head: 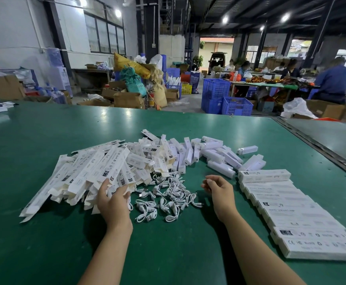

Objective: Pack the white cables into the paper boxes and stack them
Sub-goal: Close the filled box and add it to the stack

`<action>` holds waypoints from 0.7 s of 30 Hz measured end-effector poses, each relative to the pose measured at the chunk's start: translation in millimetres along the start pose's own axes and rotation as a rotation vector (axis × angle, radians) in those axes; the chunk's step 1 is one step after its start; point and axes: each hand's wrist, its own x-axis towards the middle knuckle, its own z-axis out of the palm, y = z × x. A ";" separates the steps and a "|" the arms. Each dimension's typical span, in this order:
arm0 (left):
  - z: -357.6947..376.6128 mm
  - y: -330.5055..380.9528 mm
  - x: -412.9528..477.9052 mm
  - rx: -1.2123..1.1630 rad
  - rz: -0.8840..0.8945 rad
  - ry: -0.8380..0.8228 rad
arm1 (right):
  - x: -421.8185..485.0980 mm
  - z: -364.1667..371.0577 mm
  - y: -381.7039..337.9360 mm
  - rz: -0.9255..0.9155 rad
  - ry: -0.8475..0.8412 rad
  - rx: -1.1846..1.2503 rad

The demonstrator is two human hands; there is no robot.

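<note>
Your left hand (114, 199) is resting open on the flat paper boxes (90, 173); your right hand (219, 191) is hanging loose, empty. The white cables (168, 195) are lying between them, toward the bench's near edge. They look light and floppy, so pinch a coil's middle.

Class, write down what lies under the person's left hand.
Flattened paper boxes lie under the left hand, which touches them. Whatever lies beneath that pile is covered.

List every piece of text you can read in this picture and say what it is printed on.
"CE FC RoHS": nearest box in the right-hand row.
"RoHS": a flat box in the left pile.
Headings on the other row boxes: too blurred to read.
</note>
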 end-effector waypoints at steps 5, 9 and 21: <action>-1.3 4.9 5.0 -0.314 -0.130 -0.078 | -1.3 0.9 -0.3 -0.002 -0.004 0.011; -2.2 5.3 6.4 -0.427 -0.239 -0.125 | -1.3 0.3 0.3 0.002 -0.006 0.015; -2.5 -14.2 2.4 1.184 0.570 -0.030 | -5.0 1.9 -3.5 -0.016 -0.002 -0.051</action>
